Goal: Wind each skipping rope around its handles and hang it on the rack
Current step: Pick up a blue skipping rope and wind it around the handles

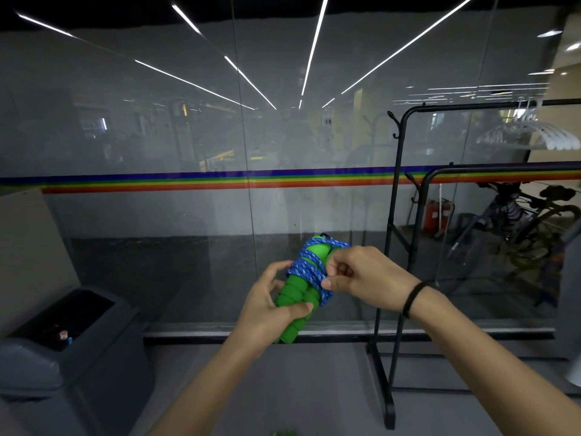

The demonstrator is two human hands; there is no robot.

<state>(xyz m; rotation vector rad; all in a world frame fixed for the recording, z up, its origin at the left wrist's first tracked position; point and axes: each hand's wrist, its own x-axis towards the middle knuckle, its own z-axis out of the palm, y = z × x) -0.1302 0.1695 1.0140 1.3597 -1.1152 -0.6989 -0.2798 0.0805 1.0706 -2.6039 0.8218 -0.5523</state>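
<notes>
I hold a skipping rope at chest height in front of a glass wall. Its two green ribbed handles (pixel 294 295) lie side by side, with the blue patterned rope (pixel 309 267) wound around their upper half. My left hand (pixel 267 305) grips the lower part of the handles. My right hand (pixel 358 278) pinches the blue rope at the handles' right side, fingers closed on a strand. The black metal rack (pixel 396 196) stands to the right, its top rail and side hooks bare on the near end.
A grey waste bin (pixel 63 347) sits low on the left. A second, lower black rack (pixel 424 196) stands behind the first. White hangers (pixel 522 133) hang on the top rail at far right. Something green (pixel 284 432) shows at the bottom edge.
</notes>
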